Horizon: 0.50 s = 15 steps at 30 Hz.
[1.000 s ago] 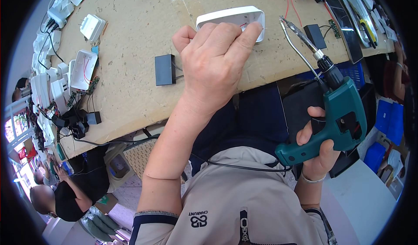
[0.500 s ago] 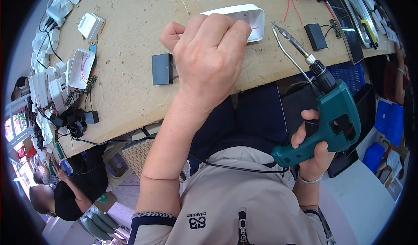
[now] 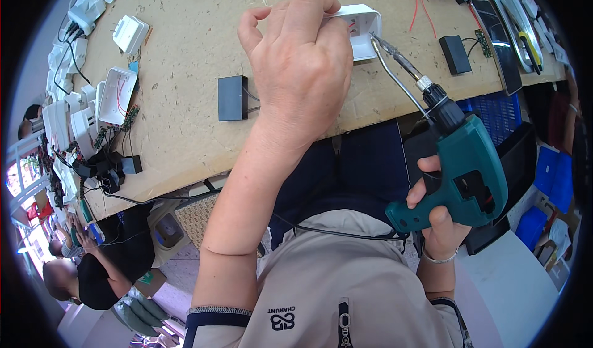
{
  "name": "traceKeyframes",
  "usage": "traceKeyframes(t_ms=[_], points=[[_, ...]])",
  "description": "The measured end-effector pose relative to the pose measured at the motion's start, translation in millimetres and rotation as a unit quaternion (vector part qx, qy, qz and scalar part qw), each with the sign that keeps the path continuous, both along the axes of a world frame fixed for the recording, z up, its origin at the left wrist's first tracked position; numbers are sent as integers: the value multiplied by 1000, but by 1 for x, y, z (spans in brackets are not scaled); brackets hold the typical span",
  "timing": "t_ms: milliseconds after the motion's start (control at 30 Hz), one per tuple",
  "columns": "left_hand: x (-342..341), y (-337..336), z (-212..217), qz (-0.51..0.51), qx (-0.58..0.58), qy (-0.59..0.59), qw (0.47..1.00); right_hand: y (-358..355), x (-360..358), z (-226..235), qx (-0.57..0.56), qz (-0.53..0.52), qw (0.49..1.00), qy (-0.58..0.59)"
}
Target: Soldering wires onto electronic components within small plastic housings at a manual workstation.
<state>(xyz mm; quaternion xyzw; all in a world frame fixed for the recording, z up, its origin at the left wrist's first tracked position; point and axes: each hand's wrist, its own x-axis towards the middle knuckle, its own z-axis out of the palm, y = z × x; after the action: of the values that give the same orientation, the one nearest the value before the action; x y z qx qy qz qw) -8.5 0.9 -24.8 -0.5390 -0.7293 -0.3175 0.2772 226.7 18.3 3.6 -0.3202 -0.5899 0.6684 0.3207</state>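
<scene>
Left hand (image 3: 302,63) curls over the white case (image 3: 365,50), any pinch hidden; right hand (image 3: 446,240) grips the green soldering gun (image 3: 474,145), tip near left hand.

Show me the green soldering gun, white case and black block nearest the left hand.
Green soldering gun (image 3: 469,153), head view: body.
White case (image 3: 365,52), head view: near wall.
Black block (image 3: 232,99), head view: upper face.

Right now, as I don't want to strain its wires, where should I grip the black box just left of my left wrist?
Probably best to pinch the black box by its near and far ends, coming from its left. Its thin wires leave the right side, toward your left hand, while nothing touches its left side.
</scene>
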Motion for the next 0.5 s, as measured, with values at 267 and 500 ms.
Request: traceKeyframes(t_ms=[267, 500], points=[[1, 3, -3, -2, -4, -19, 1000, -1, -10, 2, 1, -10, 1000, -21], [1, 4, -2, -9, -1, -27, 1000, 4, -15, 1, 4, -5, 1000, -26]])
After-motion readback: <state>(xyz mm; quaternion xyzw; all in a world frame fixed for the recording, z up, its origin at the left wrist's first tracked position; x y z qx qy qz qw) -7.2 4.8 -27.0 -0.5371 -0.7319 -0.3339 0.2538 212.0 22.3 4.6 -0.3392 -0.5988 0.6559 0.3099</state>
